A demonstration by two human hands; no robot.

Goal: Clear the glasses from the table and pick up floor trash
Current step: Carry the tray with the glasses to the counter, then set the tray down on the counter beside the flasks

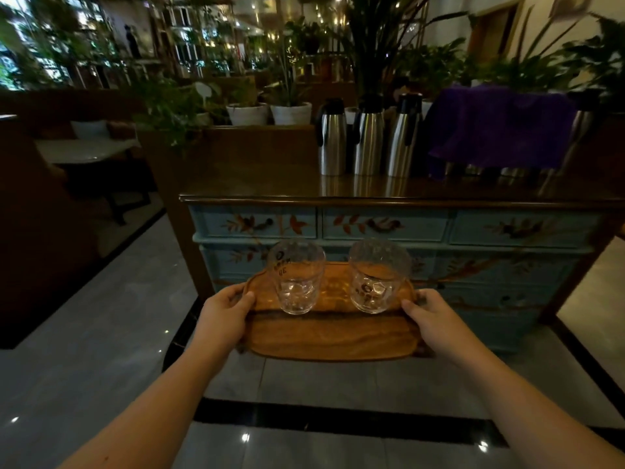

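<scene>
A dim, plant-filled dining room fills the upper half of the frame, with glossy grey floor tiles [101, 350] crossed by black bands below. At centre right stands a sideboard [382, 228] with a dark polished wooden top and pale blue drawer fronts painted with orange leaves and birds. On its top, three tall brushed-steel flasks [367, 137] with black lids stand side by side, and just right of them a purple cloth [500, 126] drapes over something hidden beneath.

In the lower centre, a wooden tray [333, 336], oblong with rounded corners and visible grain, is held level in the air in front of the drawers. The left hand [225, 316] grips its left end and the right hand [431, 316] its right end, thumbs over the rim. Two clear tumblers stand upright on the far half of the tray, well apart: the left glass [296, 275] and the right glass [377, 275], each with faceted bases and dark printed lettering. Both look empty.
</scene>
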